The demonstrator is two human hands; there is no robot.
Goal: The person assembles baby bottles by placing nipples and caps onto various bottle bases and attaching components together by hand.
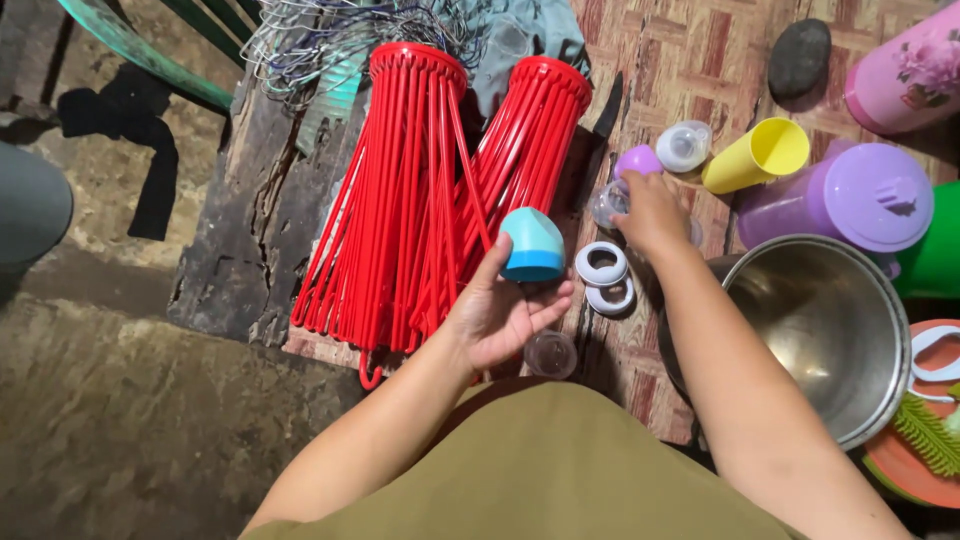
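Left hand (500,310): palm up, fingers closed around the base of a blue cap (533,245), which stands upright on the fingertips. Just left of this grip lie two red wire racks (420,190). Right hand (650,210): fingers curled down onto a clear bottle (608,203) beside a purple cap (638,160). Two white rings (604,275) lie between the hands; a steel bowl (830,330) sits right of the right forearm.

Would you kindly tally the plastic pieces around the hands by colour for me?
Red wire-frame racks: 2
Blue cap, in the left hand: 1
Purple pieces, a small cap by the right hand and a lidded jug: 2
Yellow cup: 1
White rings: 2
Clear domed caps: 2
Total: 10
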